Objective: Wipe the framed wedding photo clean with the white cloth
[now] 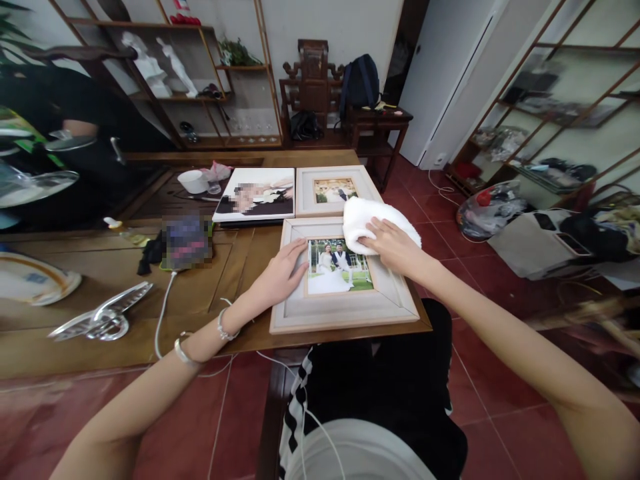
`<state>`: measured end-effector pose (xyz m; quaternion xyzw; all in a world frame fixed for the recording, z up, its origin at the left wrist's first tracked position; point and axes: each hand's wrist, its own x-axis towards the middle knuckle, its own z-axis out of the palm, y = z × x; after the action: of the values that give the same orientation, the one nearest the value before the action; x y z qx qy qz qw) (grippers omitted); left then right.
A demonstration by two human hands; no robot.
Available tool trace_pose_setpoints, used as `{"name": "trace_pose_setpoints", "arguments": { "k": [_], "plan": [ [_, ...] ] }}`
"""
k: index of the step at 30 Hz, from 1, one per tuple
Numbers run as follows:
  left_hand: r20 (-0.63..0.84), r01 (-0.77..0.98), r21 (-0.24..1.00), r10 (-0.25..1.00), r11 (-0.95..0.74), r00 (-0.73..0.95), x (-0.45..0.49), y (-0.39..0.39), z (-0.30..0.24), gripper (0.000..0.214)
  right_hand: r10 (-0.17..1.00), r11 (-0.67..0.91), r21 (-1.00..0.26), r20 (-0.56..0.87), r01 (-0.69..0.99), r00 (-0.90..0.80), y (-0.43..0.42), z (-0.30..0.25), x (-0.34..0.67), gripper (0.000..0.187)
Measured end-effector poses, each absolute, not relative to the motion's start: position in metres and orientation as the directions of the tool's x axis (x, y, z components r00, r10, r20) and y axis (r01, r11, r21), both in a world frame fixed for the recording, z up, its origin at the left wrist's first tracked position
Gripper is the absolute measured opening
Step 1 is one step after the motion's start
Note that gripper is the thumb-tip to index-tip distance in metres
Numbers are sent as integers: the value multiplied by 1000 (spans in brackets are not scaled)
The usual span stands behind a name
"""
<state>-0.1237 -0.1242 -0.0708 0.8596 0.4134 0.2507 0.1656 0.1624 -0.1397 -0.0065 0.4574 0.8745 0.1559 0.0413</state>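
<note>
A picture frame (344,317) with a wide pale border lies flat at the table's front corner. It holds a photo (340,270) of two people in wedding clothes on grass. On the frame's left side rests my left hand (283,270), fingers stretched out and holding nothing. My right hand (387,241) grips a folded white towel (365,212), pressed to the frame's upper right corner. Part of the towel hangs past the frame's right edge. Just behind lies a second pale frame (306,190), touching or nearly touching the first.
Beside the second frame lies a photo album (280,177). A white cup (193,181), a blurred-out device (186,241) on a white cable and a silver metal ornament (107,317) are on the table's left. A person in black (75,100) sits across. Grey box (540,243) stands right.
</note>
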Motion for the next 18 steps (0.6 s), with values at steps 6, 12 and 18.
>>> {"name": "trace_pose_setpoints", "arguments": {
  "k": [6,12,18],
  "plan": [
    [307,619,505,796,-601,522,-123,-125,-72,47,810,578,220,-41,786,-585,-181,10,153,60],
    [293,629,515,810,-581,508,-121,-128,-69,46,787,614,56,-121,787,-605,-247,22,154,63],
    [314,624,513,805,-590,503,-121,-127,-69,47,795,591,-44,-137,806,-590,-285,24,158,74]
  ]
}}
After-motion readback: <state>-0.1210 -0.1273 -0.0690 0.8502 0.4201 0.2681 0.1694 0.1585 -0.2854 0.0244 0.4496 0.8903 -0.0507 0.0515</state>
